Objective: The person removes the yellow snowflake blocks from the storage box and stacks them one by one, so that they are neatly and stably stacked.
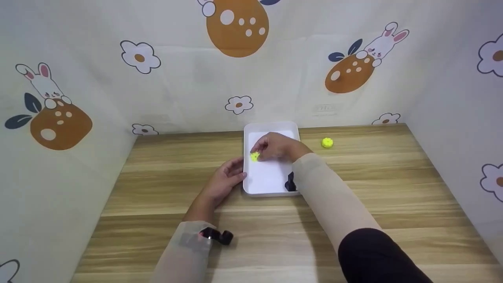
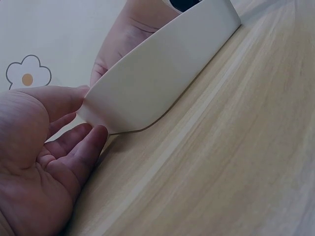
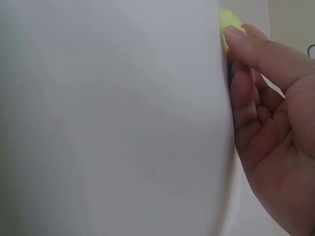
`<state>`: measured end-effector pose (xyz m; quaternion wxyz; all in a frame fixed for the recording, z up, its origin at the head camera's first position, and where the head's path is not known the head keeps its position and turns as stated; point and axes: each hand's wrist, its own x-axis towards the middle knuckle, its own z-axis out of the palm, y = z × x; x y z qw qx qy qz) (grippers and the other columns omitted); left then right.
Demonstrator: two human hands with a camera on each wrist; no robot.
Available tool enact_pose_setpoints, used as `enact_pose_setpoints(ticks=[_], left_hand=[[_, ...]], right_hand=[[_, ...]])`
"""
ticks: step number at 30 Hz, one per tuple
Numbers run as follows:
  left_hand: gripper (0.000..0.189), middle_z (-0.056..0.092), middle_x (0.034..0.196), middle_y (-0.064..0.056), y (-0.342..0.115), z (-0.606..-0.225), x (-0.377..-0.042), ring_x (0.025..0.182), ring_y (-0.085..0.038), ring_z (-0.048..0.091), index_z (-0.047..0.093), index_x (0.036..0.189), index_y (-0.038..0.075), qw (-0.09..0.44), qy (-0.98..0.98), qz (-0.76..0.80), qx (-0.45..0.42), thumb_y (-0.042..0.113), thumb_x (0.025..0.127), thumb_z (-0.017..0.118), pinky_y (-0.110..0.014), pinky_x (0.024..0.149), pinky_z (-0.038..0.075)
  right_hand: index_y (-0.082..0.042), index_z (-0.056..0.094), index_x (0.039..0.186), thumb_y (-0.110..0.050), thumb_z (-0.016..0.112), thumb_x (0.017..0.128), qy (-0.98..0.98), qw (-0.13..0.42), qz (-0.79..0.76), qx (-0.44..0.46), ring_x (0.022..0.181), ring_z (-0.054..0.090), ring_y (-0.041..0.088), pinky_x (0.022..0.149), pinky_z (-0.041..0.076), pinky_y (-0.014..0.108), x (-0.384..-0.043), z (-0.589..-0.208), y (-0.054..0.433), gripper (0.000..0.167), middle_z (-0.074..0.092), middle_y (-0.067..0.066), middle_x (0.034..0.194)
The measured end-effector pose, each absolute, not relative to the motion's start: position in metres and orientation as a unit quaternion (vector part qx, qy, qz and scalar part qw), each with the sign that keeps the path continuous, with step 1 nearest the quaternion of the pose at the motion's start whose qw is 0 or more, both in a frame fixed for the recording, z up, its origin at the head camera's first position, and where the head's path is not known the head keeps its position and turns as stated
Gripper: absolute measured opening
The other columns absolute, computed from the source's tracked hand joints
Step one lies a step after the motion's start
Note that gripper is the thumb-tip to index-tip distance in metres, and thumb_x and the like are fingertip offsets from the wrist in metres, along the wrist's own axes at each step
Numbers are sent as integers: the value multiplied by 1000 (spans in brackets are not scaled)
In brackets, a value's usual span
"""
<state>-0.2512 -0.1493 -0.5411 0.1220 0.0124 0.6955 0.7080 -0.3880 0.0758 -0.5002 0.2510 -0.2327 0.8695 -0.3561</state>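
A white rectangular tray point(image 1: 267, 182) lies on the wooden table. Over its left part, my right hand point(image 1: 277, 146) pinches a small yellow flower-shaped piece point(image 1: 255, 157) between thumb and fingertips. The right wrist view shows the same yellow piece point(image 3: 230, 22) at the fingertips of the right hand point(image 3: 275, 108), partly covered by the thumb. From the left, my left hand point(image 1: 224, 179) touches the tray's outer wall. In the left wrist view, thumb and fingertips of the left hand point(image 2: 44, 152) rest against the tray wall point(image 2: 147, 73).
Another yellow flower-shaped piece point(image 1: 327, 142) lies on the table point(image 1: 377, 188), right of the tray. A patterned curtain point(image 1: 188, 78) rises along the table's back edge and both sides. A black wrist camera point(image 1: 290, 183) on the right arm hangs over the tray's near right corner.
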Motion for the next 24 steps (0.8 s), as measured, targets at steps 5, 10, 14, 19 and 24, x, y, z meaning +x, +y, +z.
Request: enact_pose_setpoints(ticks=[5, 10, 14, 19, 24], left_hand=[[63, 52, 162, -19, -149, -540, -250, 150, -36, 53, 45, 160, 5, 119, 698, 705, 12, 4, 102, 69, -44, 124, 48], [62, 52, 163, -17, -150, -540, -251, 151, -34, 53, 46, 160, 7, 121, 701, 703, 7, 6, 102, 70, -44, 124, 48], [61, 52, 164, -15, -151, -541, -252, 151, -33, 52, 47, 160, 7, 118, 703, 701, 10, 7, 102, 70, -44, 124, 48], [61, 51, 164, -17, -150, -541, -251, 152, -34, 52, 47, 159, 6, 115, 703, 701, 16, 6, 102, 69, -43, 124, 48], [61, 52, 163, -19, -149, -542, -252, 151, -35, 53, 48, 158, 5, 114, 701, 704, 17, 4, 101, 69, -42, 123, 49]], right_hand=[[-28, 84, 113, -9, 82, 91, 870, 250, -355, -234, 98, 60, 14, 90, 50, 27, -388, -500, 76, 29, 72, -5, 99], [-30, 84, 117, -16, 75, 99, 864, 252, -376, -222, 101, 60, 12, 89, 48, 25, -389, -500, 79, 24, 76, -7, 107], [-28, 82, 119, -21, 69, 104, 854, 263, -399, -205, 97, 63, 11, 85, 51, 23, -391, -501, 80, 21, 77, -6, 106], [-19, 80, 122, -17, 65, 107, 846, 268, -420, -193, 92, 68, 11, 84, 56, 21, -393, -502, 79, 22, 76, -2, 102], [-14, 79, 123, -12, 64, 106, 841, 269, -435, -175, 89, 70, 13, 82, 58, 22, -395, -504, 79, 23, 76, 2, 100]])
